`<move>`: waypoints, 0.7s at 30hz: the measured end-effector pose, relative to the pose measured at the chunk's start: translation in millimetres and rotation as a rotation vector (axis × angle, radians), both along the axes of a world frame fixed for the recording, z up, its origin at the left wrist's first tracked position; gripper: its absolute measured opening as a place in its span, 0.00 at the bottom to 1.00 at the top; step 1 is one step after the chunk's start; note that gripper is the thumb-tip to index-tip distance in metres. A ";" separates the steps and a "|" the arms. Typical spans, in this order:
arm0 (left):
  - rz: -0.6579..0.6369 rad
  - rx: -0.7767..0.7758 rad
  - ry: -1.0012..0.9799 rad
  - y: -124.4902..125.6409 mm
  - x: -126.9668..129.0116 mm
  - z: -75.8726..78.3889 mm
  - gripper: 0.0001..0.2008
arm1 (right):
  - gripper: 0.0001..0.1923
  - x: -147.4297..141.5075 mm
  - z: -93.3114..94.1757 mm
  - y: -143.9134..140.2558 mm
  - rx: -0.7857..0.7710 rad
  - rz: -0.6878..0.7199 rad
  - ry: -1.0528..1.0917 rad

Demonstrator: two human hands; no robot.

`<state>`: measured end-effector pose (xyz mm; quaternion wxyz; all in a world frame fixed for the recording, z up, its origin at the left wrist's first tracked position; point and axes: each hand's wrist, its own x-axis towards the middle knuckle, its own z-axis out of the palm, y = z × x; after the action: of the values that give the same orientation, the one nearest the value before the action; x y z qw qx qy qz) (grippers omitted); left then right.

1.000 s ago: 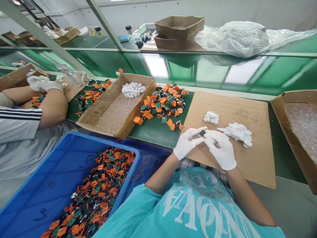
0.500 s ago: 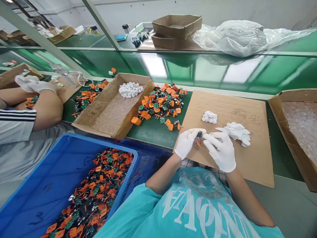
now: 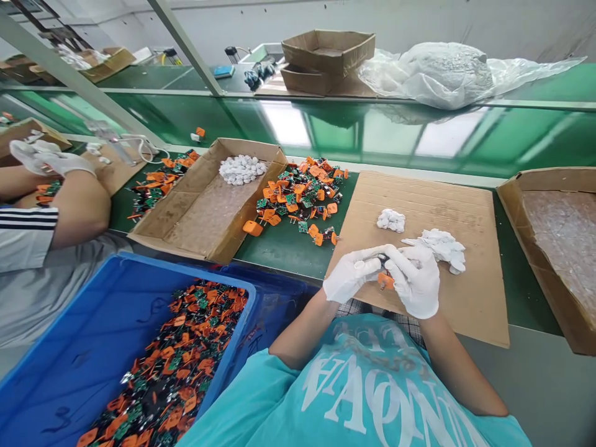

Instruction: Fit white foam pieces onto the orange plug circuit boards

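My left hand [image 3: 351,273] and my right hand [image 3: 416,280], both in white gloves, meet over the cardboard sheet's near edge. Their fingers are closed on a small electronic part with an orange cap [image 3: 385,280]; its dark section is mostly hidden between the fingertips, and the orange cap hangs below. Behind my right hand lies a loose pile of flat white pieces [image 3: 442,245]. A smaller heap of white pieces [image 3: 391,220] sits farther back on the cardboard sheet [image 3: 475,310]. Left of the sheet, many orange-capped circuit board parts [image 3: 302,192] are piled on the green bench.
A cardboard tray [image 3: 186,230] holds a cluster of white pieces [image 3: 242,169]. Below it stands a blue bin [image 3: 116,298] full of orange-capped parts. Another cardboard box [image 3: 554,248] is at right. A co-worker's gloved hands [image 3: 51,158] are at far left.
My right hand has moved in against my left, and its fingers now close around the part. The orange cap has turned to show more of its face. The view shifted slightly.
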<state>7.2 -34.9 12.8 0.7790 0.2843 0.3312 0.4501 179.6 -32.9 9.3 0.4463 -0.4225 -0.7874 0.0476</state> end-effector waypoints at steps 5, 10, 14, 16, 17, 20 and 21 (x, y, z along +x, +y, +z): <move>0.139 -0.032 -0.039 -3.2 7.9 -8.2 0.29 | 0.18 -1.6 1.1 1.0 -0.067 0.081 0.023; 0.188 -0.020 -0.050 -5.1 10.8 -4.0 0.27 | 0.10 -7.5 8.1 -1.6 -0.273 0.196 0.333; 0.193 -0.006 0.000 -6.3 13.4 -0.7 0.27 | 0.08 -13.5 10.9 -3.6 -0.452 0.200 0.532; 0.207 0.008 0.014 -6.1 13.0 -1.7 0.27 | 0.08 -13.3 11.7 -3.0 -0.508 0.183 0.552; 0.211 0.013 0.011 -5.8 12.1 -2.4 0.27 | 0.07 -12.0 12.0 -2.4 -0.503 0.180 0.529; 0.216 0.022 -0.024 -4.8 8.0 -3.6 0.29 | 0.10 -4.9 12.5 -0.2 -0.440 0.221 0.395; 0.214 0.027 -0.030 -4.5 6.8 -3.6 0.29 | 0.12 -2.4 12.5 0.0 -0.417 0.221 0.373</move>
<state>14.0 -39.4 9.3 0.7275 0.2511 0.3418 0.5393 177.2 -32.9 21.8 0.4788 -0.4008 -0.7064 0.3333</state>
